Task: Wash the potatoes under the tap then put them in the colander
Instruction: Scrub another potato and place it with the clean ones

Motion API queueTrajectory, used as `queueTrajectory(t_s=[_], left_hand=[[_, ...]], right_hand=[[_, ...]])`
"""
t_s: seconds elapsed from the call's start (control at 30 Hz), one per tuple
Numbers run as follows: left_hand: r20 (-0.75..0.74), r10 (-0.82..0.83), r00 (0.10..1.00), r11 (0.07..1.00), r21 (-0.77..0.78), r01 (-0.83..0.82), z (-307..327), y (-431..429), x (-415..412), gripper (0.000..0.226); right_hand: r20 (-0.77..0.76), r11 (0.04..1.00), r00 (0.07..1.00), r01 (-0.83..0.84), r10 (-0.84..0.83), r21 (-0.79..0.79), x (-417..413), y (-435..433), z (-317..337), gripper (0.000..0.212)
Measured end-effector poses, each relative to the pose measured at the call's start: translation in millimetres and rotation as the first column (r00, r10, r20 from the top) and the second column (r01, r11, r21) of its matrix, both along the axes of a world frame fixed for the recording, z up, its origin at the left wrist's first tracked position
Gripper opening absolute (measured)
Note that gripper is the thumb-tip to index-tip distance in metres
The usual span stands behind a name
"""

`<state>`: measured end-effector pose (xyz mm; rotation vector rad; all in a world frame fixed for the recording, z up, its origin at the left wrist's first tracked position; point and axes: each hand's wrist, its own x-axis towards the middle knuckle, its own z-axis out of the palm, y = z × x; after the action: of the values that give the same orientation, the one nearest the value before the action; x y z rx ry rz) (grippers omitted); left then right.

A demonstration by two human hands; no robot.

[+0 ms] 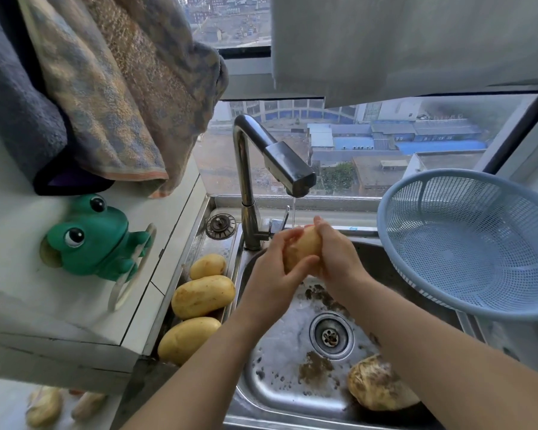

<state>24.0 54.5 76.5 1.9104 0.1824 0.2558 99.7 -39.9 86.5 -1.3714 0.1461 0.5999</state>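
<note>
We are looking at a shiny silver metal sink (pixel 278 339) that is showing dull brown dirt spots. The tall bent metal tap (pixel 244 181) is gleaming smooth. We are seeing a round light blue plastic colander (pixel 466 243) with a matt, holey mesh. The green frog-shaped holder (pixel 90 240) is looking glossy like plastic, the hanging cloth towels (pixel 115 97) fluffy, the oval pale yellow potato (pixel 305 245) smooth-skinned.

The stainless steel sink (pixel 280 346) carries three smooth yellow potatoes (pixel 203 295) in a row on its narrow left ledge. A mud-caked round potato (pixel 376 384) lies in the basin near the drain (pixel 331 335). A pale blue plastic colander (pixel 472 243) rests on the right rim.
</note>
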Motion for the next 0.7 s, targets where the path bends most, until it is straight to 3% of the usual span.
queueTrajectory(t_s=[0.07,0.17,0.3,0.43,0.57,0.7], left_hand=[[0.002,0.010,1.000,0.999,0.044,-0.010,-6.2,0.1,1.1,0.056],[-0.020,0.099,0.995,0.991,-0.089,-0.100,-13.3,-0.2,2.0,0.064],[-0.028,0.180,0.983,0.930,-0.321,-0.180,-10.5,-14.8,9.3,0.059],[-0.091,0.250,0.964,0.729,-0.637,-0.250,-4.7,-26.1,23.0,0.044],[-0.227,0.412,0.882,0.461,-0.783,-0.417,8.9,-34.8,40.9,0.012],[-0.297,0.421,0.857,0.413,-0.779,-0.473,18.5,-26.9,48.1,0.022]], right_hand=[[-0.072,0.996,0.994,-0.087,0.084,-0.037,5.4,-5.6,2.7,0.038],[-0.016,0.987,0.994,-0.106,0.105,-0.122,8.0,-11.0,0.7,0.036],[-0.041,0.999,0.999,0.035,-0.034,0.034,0.9,-5.7,-1.8,0.030],[0.115,0.994,0.988,0.100,-0.104,0.042,-6.3,-2.4,-5.6,0.040],[0.360,0.992,0.927,0.125,-0.107,-0.026,-12.6,-2.1,-2.4,0.016],[0.517,0.990,0.856,0.073,-0.002,-0.117,-15.4,-8.8,-3.1,0.020]])
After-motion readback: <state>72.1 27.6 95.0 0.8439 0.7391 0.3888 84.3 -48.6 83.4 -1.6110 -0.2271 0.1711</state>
